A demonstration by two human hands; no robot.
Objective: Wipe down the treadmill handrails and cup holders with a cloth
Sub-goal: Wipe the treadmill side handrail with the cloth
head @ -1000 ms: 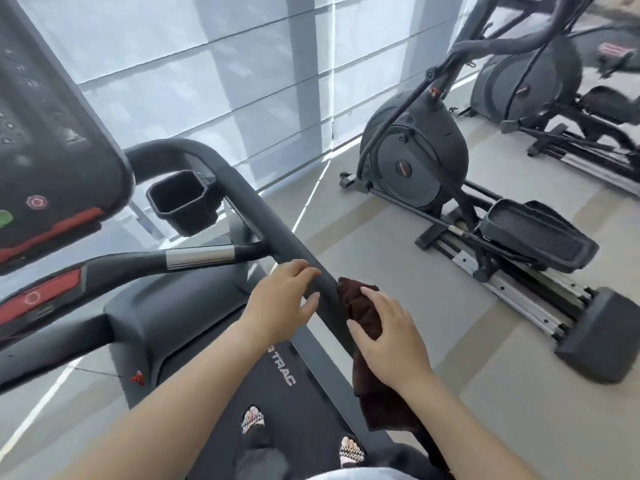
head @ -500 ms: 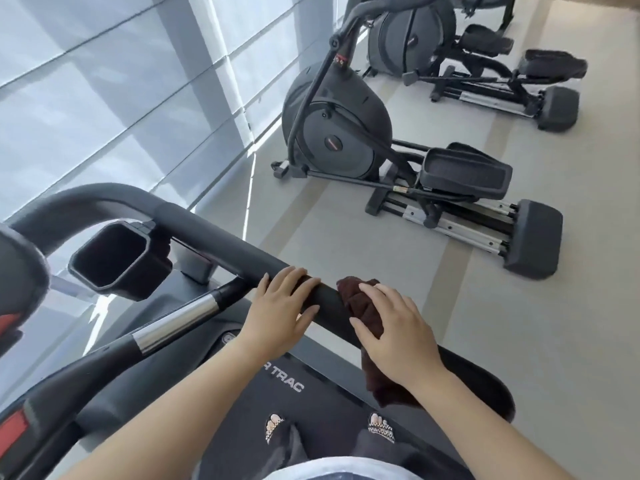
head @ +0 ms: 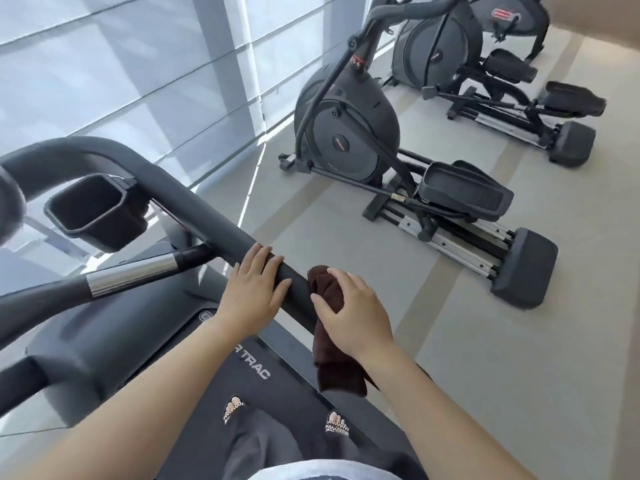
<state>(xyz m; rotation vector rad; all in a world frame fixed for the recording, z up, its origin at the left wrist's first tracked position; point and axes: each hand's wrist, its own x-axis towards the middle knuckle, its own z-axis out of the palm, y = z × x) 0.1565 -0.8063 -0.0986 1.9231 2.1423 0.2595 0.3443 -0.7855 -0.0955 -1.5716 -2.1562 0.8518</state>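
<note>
On the dark padded right handrail, long axis running from upper left down toward the body: right hand presses a bunched dark-brown cloth around the rail; left hand just beside, fingers curled over it, holding nothing else. Black square cup holder lies further up-rail, nearer the left hand.

I see a dark brown cloth, a matte black handrail, a black cup holder, and pale grey flooring with beige stripes.
</note>
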